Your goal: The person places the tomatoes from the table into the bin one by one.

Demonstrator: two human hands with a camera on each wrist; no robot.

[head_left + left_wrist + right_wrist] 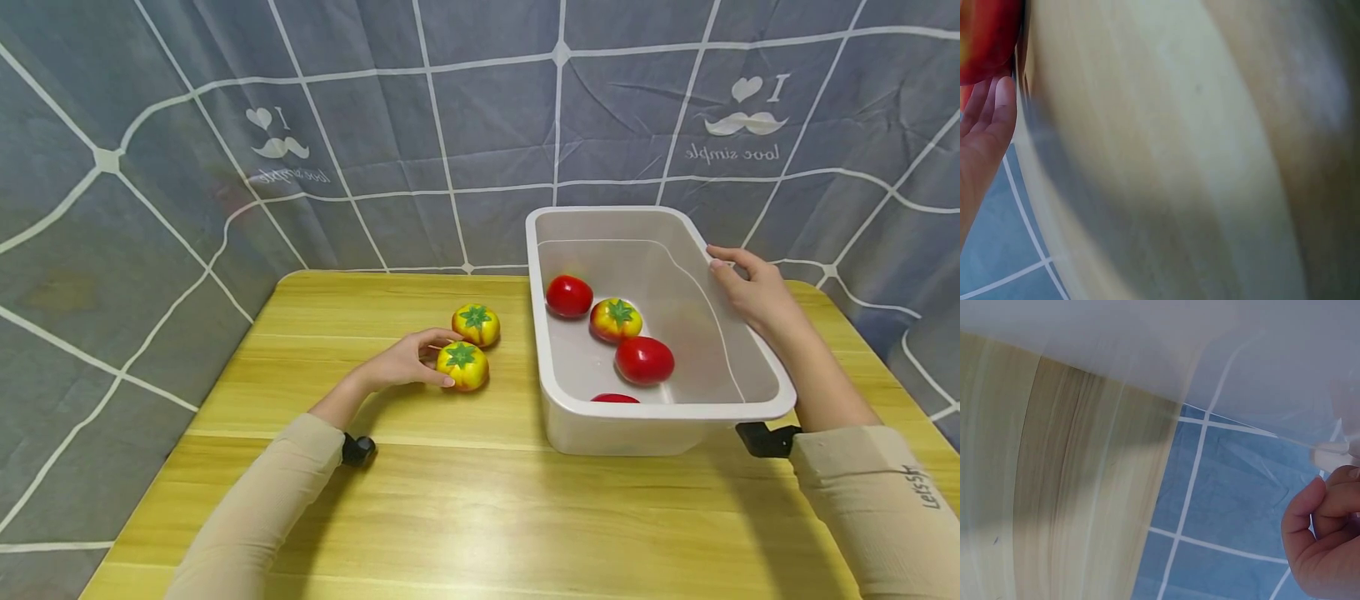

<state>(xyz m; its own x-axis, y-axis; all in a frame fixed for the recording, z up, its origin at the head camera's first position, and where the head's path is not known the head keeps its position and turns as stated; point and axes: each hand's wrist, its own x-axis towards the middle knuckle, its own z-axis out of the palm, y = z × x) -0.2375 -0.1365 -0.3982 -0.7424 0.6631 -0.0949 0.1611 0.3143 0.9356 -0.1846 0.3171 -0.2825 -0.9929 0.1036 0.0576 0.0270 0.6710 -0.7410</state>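
My left hand (408,360) has its thumb and fingers around the near side of a yellow-red tomato (463,368) with a green star-shaped top, on the table left of the bin. A matching tomato (480,323) sits right behind it. From the left wrist view, a reddish side of the tomato (986,37) shows above the fingers. On the far right, my right hand (756,293) grips the rim of a white plastic bin (660,411). The right wrist view shows those fingers (1300,519) curled at the rim, beside the bin's wall.
Inside the bin lie a yellow-red tomato (617,320) and several red ones, among them one red tomato (645,361) near the middle. The wooden table (465,500) ends at a grey-blue curtain (495,125) with white lines, behind and at both sides.
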